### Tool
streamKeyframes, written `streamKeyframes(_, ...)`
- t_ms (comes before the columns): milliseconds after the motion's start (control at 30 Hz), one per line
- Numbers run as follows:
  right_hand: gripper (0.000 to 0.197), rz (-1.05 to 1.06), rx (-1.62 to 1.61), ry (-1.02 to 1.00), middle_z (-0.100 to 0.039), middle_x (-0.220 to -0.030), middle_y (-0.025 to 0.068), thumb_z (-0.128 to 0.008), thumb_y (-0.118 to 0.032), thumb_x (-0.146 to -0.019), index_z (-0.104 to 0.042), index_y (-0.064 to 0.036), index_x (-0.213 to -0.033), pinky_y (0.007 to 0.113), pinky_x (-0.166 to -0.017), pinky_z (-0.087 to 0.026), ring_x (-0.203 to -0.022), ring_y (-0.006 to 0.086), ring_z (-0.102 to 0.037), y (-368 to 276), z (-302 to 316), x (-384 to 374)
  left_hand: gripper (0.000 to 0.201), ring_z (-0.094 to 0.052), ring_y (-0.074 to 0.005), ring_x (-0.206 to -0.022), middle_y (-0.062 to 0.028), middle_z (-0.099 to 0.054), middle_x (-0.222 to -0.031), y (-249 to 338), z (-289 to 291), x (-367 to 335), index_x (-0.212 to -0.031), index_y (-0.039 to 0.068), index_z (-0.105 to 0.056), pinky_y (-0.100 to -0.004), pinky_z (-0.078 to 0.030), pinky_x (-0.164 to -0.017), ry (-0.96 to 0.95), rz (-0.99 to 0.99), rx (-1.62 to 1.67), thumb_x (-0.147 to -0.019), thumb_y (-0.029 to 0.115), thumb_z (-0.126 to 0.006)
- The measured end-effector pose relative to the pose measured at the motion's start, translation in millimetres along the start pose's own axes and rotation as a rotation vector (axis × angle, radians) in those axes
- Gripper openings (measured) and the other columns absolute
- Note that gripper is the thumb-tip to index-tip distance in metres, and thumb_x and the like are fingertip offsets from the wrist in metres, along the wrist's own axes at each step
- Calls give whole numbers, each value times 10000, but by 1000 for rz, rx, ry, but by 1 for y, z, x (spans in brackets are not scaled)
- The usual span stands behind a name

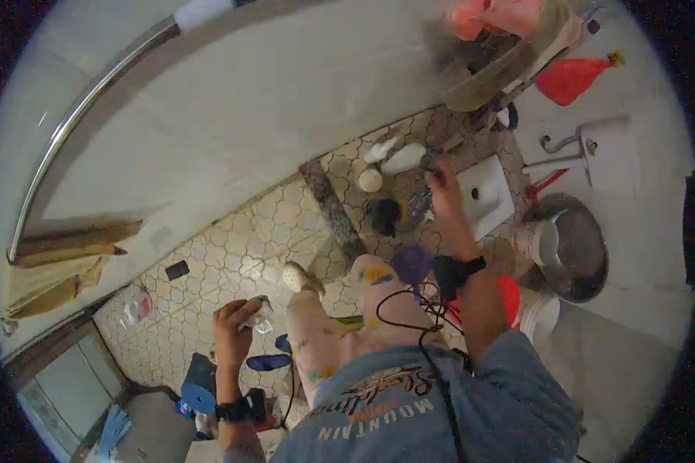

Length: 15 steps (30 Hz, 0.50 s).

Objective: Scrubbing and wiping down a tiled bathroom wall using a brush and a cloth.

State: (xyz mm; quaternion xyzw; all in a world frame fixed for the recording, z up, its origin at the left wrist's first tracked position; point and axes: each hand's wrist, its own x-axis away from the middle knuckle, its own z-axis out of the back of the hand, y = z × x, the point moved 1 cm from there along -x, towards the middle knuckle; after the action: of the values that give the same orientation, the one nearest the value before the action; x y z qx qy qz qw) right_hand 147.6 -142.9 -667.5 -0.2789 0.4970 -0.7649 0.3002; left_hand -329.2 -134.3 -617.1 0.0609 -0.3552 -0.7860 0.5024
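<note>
My left hand (pixel 232 328) is at the lower left with its fingers closed round a small crumpled greyish-white thing (pixel 261 315). What it is does not show clearly. My right hand (pixel 443 191) reaches forward with curled fingers, beside a white squat pan (pixel 485 199) set in the floor. Its fingertips are at something dark, too dim to name. To the left of that hand lies a white bottle (pixel 403 159), close to a round white container (pixel 370 180). A black and yellow object (pixel 384 215) sits nearer my knees.
A dark stone sill (pixel 333 208) crosses the tiled floor. At the right stand a metal basin (pixel 587 266), a white bucket (pixel 543 241) and a red basin (pixel 508 299). Blue slippers (pixel 269 362) lie beside my leg. A black cable (pixel 425 328) hangs across my lap.
</note>
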Motion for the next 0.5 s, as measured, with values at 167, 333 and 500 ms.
streamKeyframes(167,423,-187,-230,3,-494,-1123,52,-589,-96,-840,-442,-76,-1236,289,-841,-392,-1005,153,-465,22,-37,-27,473,-543,-283,-997,-139,-592,-1037,31,-44,-33,-1001,66,-628,-348,-430,-854,132,41,479,-590,-145,-525)
streamKeyframes(333,431,-70,-252,-4,-494,-1108,52,-559,-62,-854,-425,-99,-1262,274,-803,-392,-927,145,-476,74,-104,-44,498,-522,-195,-1034,-95,-561,-1099,-15,-132,-109,-1066,35,-594,-294,-405,-890,76,187,834,-626,-155,-455)
streamKeyframes(500,446,-43,-231,-57,-497,-1080,46,-555,-70,-858,-402,-73,-1277,260,-805,-376,-923,136,-458,145,-174,-52,450,-547,-157,-963,-58,-573,-1082,-67,-208,-161,-1117,32,-569,-262,-422,-841,-5,358,1037,-702,-109,-465)
